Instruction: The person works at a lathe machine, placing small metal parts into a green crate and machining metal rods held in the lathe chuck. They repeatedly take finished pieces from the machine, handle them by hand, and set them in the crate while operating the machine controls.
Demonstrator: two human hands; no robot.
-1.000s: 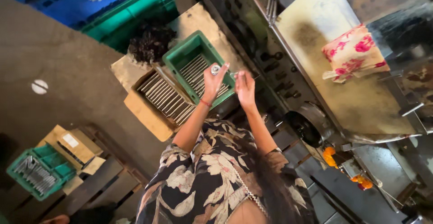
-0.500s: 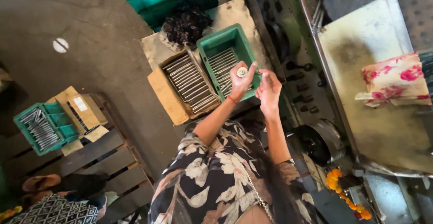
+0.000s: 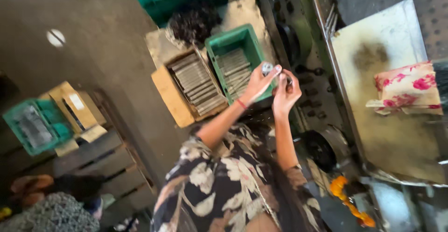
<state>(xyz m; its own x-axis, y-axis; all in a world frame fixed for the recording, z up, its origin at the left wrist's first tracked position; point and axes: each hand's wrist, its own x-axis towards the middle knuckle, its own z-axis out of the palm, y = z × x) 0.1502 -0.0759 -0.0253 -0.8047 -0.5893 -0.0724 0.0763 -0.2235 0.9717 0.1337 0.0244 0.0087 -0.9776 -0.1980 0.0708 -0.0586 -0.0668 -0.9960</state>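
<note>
left hand (image 3: 258, 83): our fingertips pinch a small metal part (image 3: 267, 68) at its rim, above the green crate (image 3: 215, 50) | right hand (image 3: 285, 93): fingers curled just beside the part, contents unclear | handling: we judge it rigid, light, slick; grip the edges
</note>
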